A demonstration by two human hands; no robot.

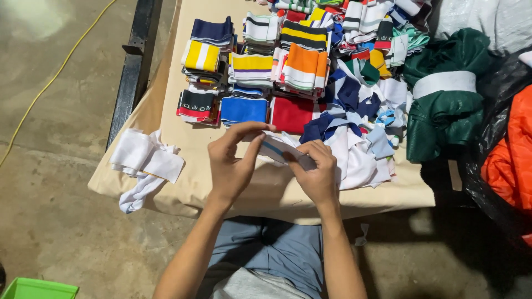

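Note:
My left hand (233, 160) and my right hand (317, 170) both grip one small white knitted strip with a blue stripe (277, 148), stretched between them just above the table's near edge. Right of my right hand lies a loose heap of white, navy and pale blue fabric strips (354, 133). Beyond my hands stand neat stacks of folded striped strips (249, 66) in yellow, orange, navy, blue and red.
The table has a beige cloth cover (188, 160) and a black metal frame (130, 72) on its left. White strips (147, 158) lie at the near left corner. A green bundle with a white band (443, 94) and an orange bundle (512, 155) sit right. A green bin (36, 289) and a yellow cable (50, 83) are on the concrete floor.

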